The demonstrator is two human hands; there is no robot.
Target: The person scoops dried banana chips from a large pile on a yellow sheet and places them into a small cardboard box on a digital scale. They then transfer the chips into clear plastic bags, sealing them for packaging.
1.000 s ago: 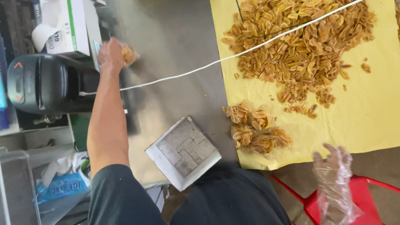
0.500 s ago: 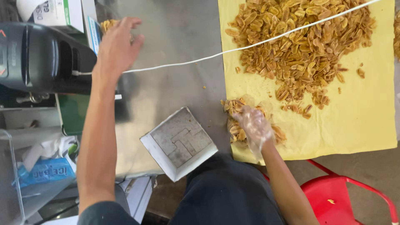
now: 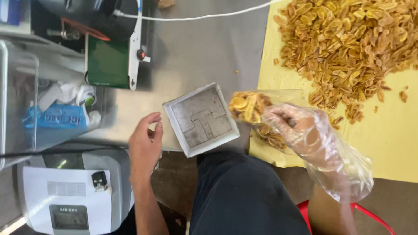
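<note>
Against the frame half a second earlier, both hands had moved. My left hand point(image 3: 146, 146), which had been stretched up toward the dark machine at the top left, had come back to the near edge of the steel worktop point(image 3: 204, 48). It hung there bare and loosely open, fingers slightly curled, holding nothing, just left of the square white tray point(image 3: 201, 119). My right hand point(image 3: 300, 130), in its loose clear plastic glove, had been pressed down on the small heap of chips at the near edge of the yellow sheet point(image 3: 392, 139). It was now lifted, closed round a handful of banana chips point(image 3: 247, 105) and carrying them just beside the tray's right edge. I judged this the middle of a transfer, with a portion lifted off the sheet and not yet set down.

The glove's folds hid the fingers, so I could not tell how firm the grip was. The big pile of chips point(image 3: 352, 43) ran off the top and right of the frame. The green-faced device point(image 3: 114, 61) was cut off at the top, and the clear bin point(image 3: 26, 109) at the left was too blurred to read its contents.
</note>
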